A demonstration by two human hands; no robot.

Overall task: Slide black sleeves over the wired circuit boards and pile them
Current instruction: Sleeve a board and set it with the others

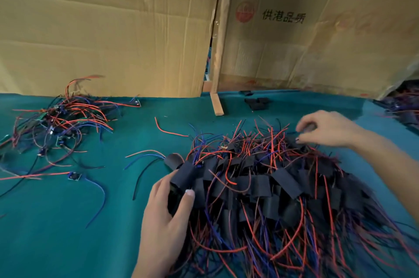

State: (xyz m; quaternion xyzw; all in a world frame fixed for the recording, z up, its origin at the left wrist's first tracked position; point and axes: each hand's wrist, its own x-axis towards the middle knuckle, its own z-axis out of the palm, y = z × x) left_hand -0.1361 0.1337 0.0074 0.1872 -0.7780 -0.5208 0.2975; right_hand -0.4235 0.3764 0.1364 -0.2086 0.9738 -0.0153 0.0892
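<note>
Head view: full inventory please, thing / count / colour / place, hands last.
sleeved board pile: one big heap, black sleeves with red and blue wires, centre right.
unsleeved board pile: one heap, red, blue and black wires, far left.
single bare board: one, wired, left of centre.
loose red wire: one, between the piles.
spare black sleeves: a few, far side by the cardboard.
wood strip: one, pale, upright between the boxes.
cardboard boxes: two, tan, behind the table.
table cloth: teal.
left hand: holds sleeves at the pile's left edge.
right hand: fingers curled on the pile's far right.
</note>
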